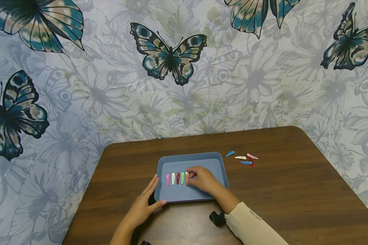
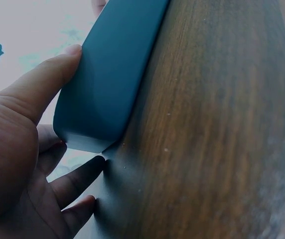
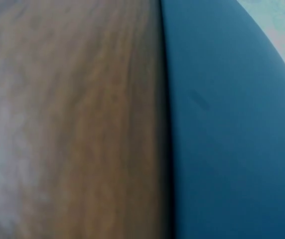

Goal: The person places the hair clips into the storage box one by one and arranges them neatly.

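A blue-grey tray point(image 1: 196, 195) holds a row of upright-laid snap hair clips: pink point(image 1: 168, 179), cream point(image 1: 173, 178), red point(image 1: 178, 178), green point(image 1: 182, 178) and orange point(image 1: 187, 176). At the row's right end, my right hand point(image 1: 202, 179) pinches the orange clip between thumb and fingers, just above or on the tray floor. My left hand point(image 1: 142, 206) rests against the tray's left side, fingers extended along it and thumb at the near corner. The left wrist view shows that thumb point(image 2: 58, 72) touching the tray wall point(image 2: 102, 84). In the right wrist view only the tray wall point(image 3: 232, 129) and table appear; the hand is hidden.
Right of the tray on the brown table point(image 1: 279, 190) lie loose clips: a blue one point(image 1: 230, 153), a cream one point(image 1: 240, 157), a pink one point(image 1: 252, 156), and another blue one point(image 1: 246, 163) by a red one point(image 1: 252, 164). A butterfly-patterned cloth point(image 1: 184, 109) hangs behind.
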The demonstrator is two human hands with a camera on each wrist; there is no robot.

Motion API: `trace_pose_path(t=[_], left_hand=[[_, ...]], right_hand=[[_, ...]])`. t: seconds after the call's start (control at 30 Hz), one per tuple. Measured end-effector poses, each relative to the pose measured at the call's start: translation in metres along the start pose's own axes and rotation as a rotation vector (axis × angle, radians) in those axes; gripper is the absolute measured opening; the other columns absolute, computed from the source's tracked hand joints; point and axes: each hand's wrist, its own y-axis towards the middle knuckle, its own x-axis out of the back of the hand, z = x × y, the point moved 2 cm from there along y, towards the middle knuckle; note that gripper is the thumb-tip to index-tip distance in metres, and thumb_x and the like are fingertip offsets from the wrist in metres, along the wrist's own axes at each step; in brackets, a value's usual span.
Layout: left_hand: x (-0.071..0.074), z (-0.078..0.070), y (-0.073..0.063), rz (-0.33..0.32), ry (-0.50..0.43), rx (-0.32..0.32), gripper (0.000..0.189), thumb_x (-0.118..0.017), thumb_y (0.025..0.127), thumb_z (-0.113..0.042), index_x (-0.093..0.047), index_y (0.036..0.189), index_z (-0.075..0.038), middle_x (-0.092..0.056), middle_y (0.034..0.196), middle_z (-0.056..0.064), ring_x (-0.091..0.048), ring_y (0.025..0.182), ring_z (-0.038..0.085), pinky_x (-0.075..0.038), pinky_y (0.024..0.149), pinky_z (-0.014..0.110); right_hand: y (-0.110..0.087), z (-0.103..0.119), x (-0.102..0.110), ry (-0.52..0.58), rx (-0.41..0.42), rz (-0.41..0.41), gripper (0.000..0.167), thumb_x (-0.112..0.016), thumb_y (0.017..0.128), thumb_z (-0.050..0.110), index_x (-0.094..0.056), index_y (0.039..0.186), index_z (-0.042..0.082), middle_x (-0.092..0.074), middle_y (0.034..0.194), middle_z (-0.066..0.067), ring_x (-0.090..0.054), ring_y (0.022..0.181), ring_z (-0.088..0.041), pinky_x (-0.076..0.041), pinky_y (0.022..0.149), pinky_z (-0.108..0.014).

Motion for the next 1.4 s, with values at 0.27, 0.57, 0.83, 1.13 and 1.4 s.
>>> trace_pose_path(t=[0.27,0.57,0.83,1.13,1.4], left_hand=[[-0.0002,0.0006,-0.0003,-0.006,0.006,-0.007,0.095,-0.073,0.086,-0.056,-0.023,0.162,-0.028,-0.012,0.172,-0.01,-0.02,0.157,0.028,-0.025,0.12,0.067],[0.0002,0.0005,-0.0004,-0.002,0.009,0.0,0.096,-0.072,0.086,-0.058,-0.023,0.163,-0.029,-0.011,0.172,-0.011,-0.02,0.157,0.028,-0.025,0.12,0.066],[0.0005,0.0013,-0.0004,0.002,0.012,0.007,0.096,-0.072,0.086,-0.058,-0.022,0.163,-0.029,-0.011,0.172,-0.012,-0.02,0.157,0.028,-0.024,0.12,0.066],[0.0005,0.0011,-0.0006,0.006,0.014,0.015,0.096,-0.072,0.086,-0.058,-0.022,0.163,-0.029,-0.01,0.172,-0.011,-0.02,0.157,0.03,-0.024,0.119,0.068],[0.0001,0.0007,-0.0005,0.003,0.011,0.012,0.096,-0.073,0.086,-0.057,-0.022,0.163,-0.03,-0.011,0.172,-0.012,-0.02,0.156,0.029,-0.024,0.119,0.067]], right_hand=[[0.0012,-0.0015,-0.0031,-0.037,0.004,-0.003,0.041,-0.088,0.077,0.018,-0.074,0.114,0.008,-0.06,0.084,0.002,-0.049,0.073,-0.008,-0.041,0.067,-0.022],[0.0014,-0.0007,-0.0036,-0.05,-0.001,0.009,0.042,-0.088,0.078,0.02,-0.072,0.115,0.009,-0.056,0.082,0.003,-0.047,0.072,-0.008,-0.039,0.067,-0.024],[0.0016,-0.0004,-0.0043,-0.054,-0.003,0.01,0.043,-0.088,0.078,0.02,-0.071,0.116,0.009,-0.056,0.082,0.002,-0.047,0.072,-0.008,-0.039,0.067,-0.024],[0.0016,0.0004,-0.0036,-0.032,-0.009,0.008,0.045,-0.088,0.078,0.022,-0.07,0.118,0.009,-0.056,0.083,0.002,-0.047,0.072,-0.008,-0.039,0.066,-0.023],[0.0007,0.0002,-0.0026,-0.022,-0.007,0.005,0.047,-0.088,0.078,0.023,-0.069,0.119,0.008,-0.058,0.084,0.001,-0.049,0.073,-0.009,-0.041,0.068,-0.024]])
